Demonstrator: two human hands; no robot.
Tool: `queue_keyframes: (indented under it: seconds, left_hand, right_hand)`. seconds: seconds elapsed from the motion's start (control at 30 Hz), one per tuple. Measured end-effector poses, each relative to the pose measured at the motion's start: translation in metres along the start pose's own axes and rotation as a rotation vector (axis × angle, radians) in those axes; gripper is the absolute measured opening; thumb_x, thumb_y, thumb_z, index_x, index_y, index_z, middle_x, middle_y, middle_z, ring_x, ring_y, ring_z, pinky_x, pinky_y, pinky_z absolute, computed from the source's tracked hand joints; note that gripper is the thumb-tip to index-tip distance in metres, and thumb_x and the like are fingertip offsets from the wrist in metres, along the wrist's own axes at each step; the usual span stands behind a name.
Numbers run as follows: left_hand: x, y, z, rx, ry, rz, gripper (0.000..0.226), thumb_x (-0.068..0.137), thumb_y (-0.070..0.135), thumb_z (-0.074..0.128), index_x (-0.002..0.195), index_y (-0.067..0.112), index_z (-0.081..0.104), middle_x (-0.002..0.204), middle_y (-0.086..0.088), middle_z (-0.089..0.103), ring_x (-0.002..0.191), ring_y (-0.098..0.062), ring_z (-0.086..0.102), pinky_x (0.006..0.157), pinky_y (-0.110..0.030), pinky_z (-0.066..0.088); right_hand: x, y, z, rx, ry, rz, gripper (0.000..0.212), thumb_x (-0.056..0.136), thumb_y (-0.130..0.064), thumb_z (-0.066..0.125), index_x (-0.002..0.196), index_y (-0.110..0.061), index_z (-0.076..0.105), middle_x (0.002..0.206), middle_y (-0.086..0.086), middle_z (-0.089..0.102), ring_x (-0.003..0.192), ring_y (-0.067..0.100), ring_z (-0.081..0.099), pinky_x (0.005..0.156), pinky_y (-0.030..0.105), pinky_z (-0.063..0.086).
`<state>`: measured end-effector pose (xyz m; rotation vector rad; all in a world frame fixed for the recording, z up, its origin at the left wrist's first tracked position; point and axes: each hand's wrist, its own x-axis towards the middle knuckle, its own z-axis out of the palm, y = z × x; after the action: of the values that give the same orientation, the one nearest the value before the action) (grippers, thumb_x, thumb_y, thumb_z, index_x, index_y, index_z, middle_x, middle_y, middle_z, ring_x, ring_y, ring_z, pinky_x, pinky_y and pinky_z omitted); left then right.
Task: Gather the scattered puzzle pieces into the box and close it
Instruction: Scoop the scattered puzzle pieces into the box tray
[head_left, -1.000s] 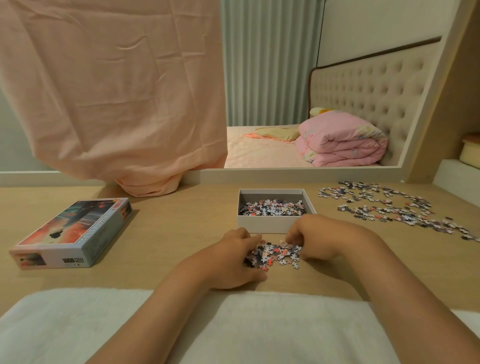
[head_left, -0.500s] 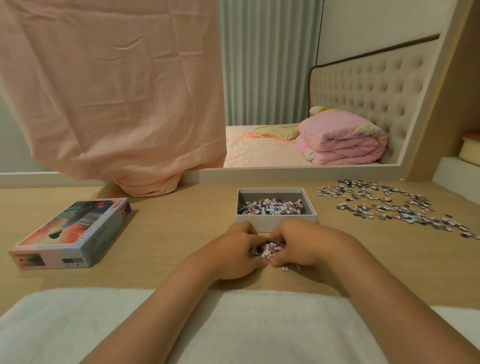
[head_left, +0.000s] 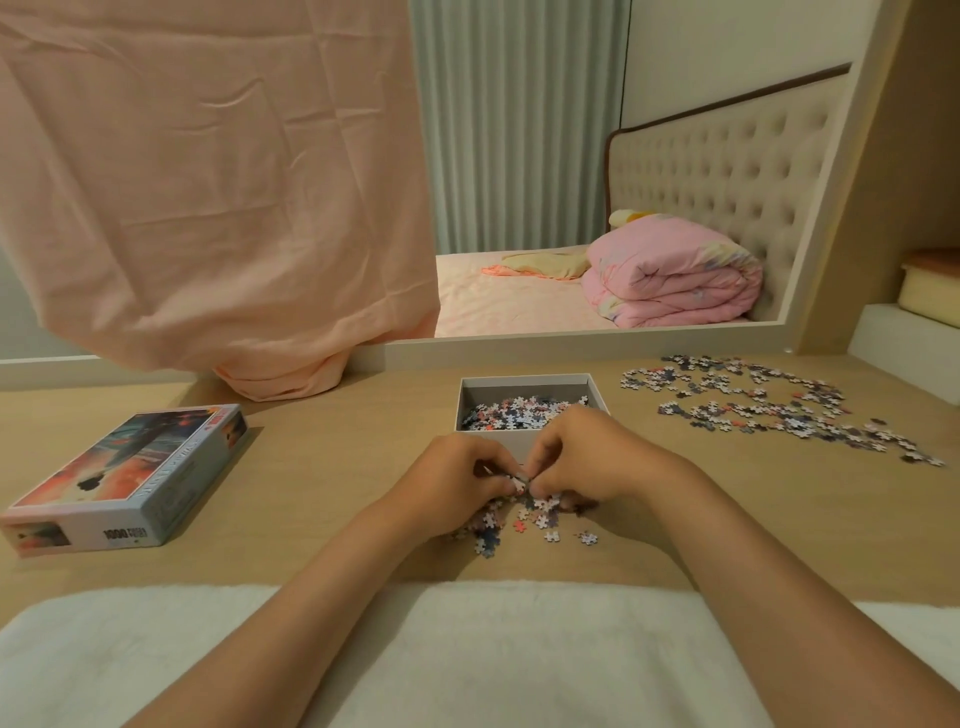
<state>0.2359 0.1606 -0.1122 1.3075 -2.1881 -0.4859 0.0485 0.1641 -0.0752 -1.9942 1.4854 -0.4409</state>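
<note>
Left of the open box (head_left: 524, 387), well apart on the bench (head_left: 322, 457), lies the printed lid (head_left: 124, 483). Just in front of the box, the left hand (head_left: 457, 483) and right hand (head_left: 587, 457) meet, their fingers (head_left: 491, 464) curled narrow and pinching a clump from the near pile (head_left: 519, 519). I judge it best to cup both hands under the clump and lift it over the front wall, so none spill. Right of the box, a wide scatter (head_left: 753, 410) waits.
</note>
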Motion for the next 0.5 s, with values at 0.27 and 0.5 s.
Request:
queue_keyframes:
  seconds: [0.27, 0.5]
  left_hand:
    - [0.048, 0.017, -0.02, -0.349, 0.232, -0.067, 0.005, 0.086, 0.017, 0.074, 0.09, 0.018, 0.075, 0.074, -0.002, 0.073, 0.063, -0.011, 0.062, 0.064, -0.03, 0.054]
    - [0.075, 0.007, -0.004, 0.139, 0.029, -0.021, 0.026, 0.097, 0.024, 0.057, 0.118, 0.021, 0.071, 0.108, 0.001, 0.072, 0.089, -0.007, 0.062, 0.076, -0.019, 0.041]
  right_hand:
    - [0.022, 0.013, -0.018, 0.328, 0.556, -0.111, 0.015, 0.076, -0.006, 0.082, 0.081, -0.02, 0.078, 0.07, -0.001, 0.073, 0.061, 0.013, 0.07, 0.066, 0.03, 0.06]
    - [0.04, 0.038, -0.013, -0.028, 0.513, -0.238, 0.018, 0.091, -0.012, 0.067, 0.104, -0.019, 0.078, 0.097, -0.003, 0.073, 0.084, 0.007, 0.061, 0.075, 0.014, 0.046]
